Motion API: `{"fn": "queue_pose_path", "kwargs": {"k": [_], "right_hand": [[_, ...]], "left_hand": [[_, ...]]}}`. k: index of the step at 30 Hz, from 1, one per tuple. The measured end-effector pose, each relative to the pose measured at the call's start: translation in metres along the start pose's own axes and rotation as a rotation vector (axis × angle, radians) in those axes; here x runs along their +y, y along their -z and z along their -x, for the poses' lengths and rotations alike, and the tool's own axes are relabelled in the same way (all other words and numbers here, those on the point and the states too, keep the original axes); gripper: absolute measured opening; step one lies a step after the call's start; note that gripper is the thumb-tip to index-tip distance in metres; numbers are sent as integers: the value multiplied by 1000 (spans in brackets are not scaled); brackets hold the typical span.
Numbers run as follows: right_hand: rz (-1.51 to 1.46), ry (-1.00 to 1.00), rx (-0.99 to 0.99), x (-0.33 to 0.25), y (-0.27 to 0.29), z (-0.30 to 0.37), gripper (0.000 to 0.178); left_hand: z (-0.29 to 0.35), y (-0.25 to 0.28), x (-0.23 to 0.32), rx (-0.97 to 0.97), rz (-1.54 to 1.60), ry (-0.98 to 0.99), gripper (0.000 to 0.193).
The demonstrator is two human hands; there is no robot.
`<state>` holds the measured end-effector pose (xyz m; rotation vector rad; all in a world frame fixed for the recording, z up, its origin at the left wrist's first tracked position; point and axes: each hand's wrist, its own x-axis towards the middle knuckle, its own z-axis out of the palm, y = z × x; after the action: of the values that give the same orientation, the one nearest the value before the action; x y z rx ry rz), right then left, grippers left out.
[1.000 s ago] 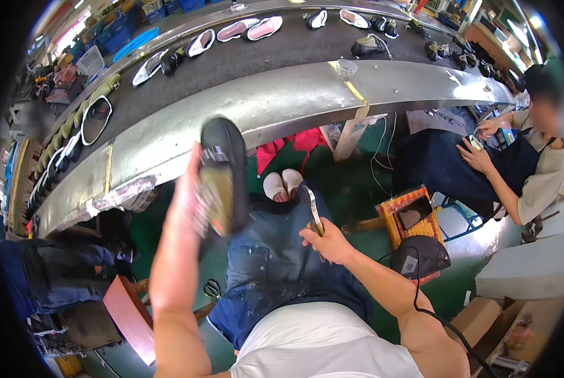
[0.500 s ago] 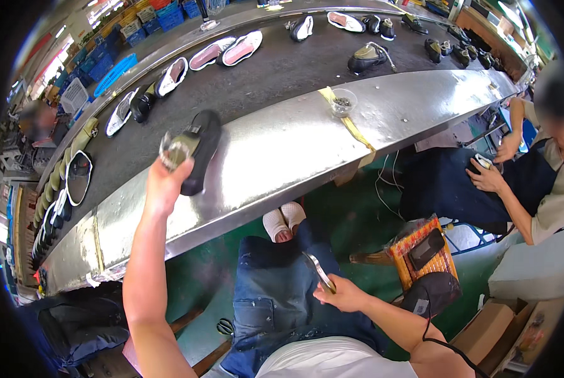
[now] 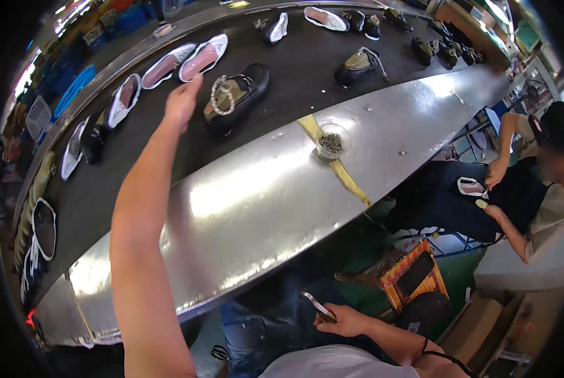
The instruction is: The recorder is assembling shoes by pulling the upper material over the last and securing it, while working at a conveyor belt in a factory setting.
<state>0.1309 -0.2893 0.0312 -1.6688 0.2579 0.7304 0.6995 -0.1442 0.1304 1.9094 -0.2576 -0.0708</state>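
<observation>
My left hand (image 3: 181,106) reaches over the dark belt. Its fingertips meet the heel of a white-edged shoe with a pink insole (image 3: 204,58); whether they grip it is hidden. Just right of that hand, an olive and black shoe (image 3: 238,96) with a beige rope lace rests on the belt. Low down in front of my body, my right hand (image 3: 345,320) is closed around a slim, shiny metal hand tool (image 3: 316,305), its end sticking out up and left. The tool's exact kind cannot be made out.
A clear bowl of small metal bits (image 3: 330,143) stands on the metal ledge (image 3: 256,189) by yellow tape. More shoes line the dark belt (image 3: 162,138). On the right a co-worker (image 3: 534,183) handles a shoe, beside an orange woven seat (image 3: 414,277).
My left hand has let go of the olive and black shoe, which now rests on the belt, and has moved to the white-edged shoe. My right hand keeps its tool. The view has shifted.
</observation>
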Motion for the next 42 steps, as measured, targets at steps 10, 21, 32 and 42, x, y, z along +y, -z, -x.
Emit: {"fn": "queue_pose_path", "kwargs": {"k": [10, 21, 32, 42], "right_hand": [[-227, 51, -144, 0, 18, -32, 28], [-303, -3, -38, -2, 15, -36, 24], [-431, 68, -8, 43, -31, -5, 24], [-465, -9, 132, 41, -75, 96, 31]], "left_hand": [[-196, 70, -123, 286, -345, -451, 94], [-84, 106, -89, 369, -243, -307, 68], [362, 220, 67, 167, 435, -461, 65], [564, 39, -24, -135, 361, 373, 50]]}}
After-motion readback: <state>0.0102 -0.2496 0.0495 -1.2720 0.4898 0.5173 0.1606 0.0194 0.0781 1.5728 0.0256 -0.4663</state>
